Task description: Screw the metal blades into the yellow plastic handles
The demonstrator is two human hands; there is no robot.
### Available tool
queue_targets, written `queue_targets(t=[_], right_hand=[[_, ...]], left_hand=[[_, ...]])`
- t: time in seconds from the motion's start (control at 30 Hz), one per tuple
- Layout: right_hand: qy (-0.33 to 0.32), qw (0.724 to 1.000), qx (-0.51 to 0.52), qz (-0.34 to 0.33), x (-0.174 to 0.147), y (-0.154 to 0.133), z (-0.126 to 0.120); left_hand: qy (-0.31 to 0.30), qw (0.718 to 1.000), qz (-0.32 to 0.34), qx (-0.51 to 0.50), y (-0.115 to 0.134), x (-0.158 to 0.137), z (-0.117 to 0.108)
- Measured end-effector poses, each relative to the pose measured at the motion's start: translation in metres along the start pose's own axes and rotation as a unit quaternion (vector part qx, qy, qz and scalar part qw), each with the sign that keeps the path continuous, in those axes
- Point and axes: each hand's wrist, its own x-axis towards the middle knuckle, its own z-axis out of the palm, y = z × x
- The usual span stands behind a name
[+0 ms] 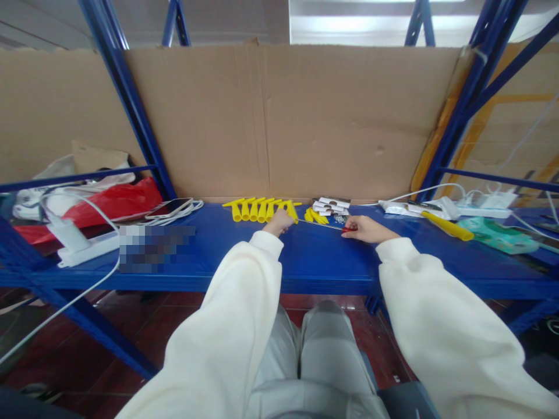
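My left hand (pixel 279 222) is closed around a yellow plastic piece (pixel 292 210) with a tube-like body. In my right hand (pixel 365 227) is a screwdriver (pixel 349 230) with a red handle, gripped between the fingers. Its thin metal shaft runs left, and the tip meets or lies very close to the yellow piece; the exact contact is too small to tell. Left of my left hand stands a row of several similar yellow pieces (pixel 249 210). Between my hands and further back lie small yellow parts (pixel 316 216) and a little heap of metal bits (pixel 340 219), perhaps screws.
White cards or packets (pixel 331 206) are stacked behind the small parts. A blue shelf (pixel 323 262) forms the worktop, backed by a cardboard sheet (pixel 314 122). At left are a phone (pixel 169 208), a power strip (pixel 87 247) and a red bag (pixel 122 198); at right, a yellow-handled tool (pixel 449 227) and green plastic (pixel 500 235).
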Motion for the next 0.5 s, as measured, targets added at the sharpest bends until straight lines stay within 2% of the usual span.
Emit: queue_targets(t=[0.5], right_hand=[[-0.014,0.997,-0.077,0.01,-0.0035,-0.0098,-0.0054]], left_hand=[[0.007,1.0,0.001,0.004,-0.0006,0.0009,0.0011]])
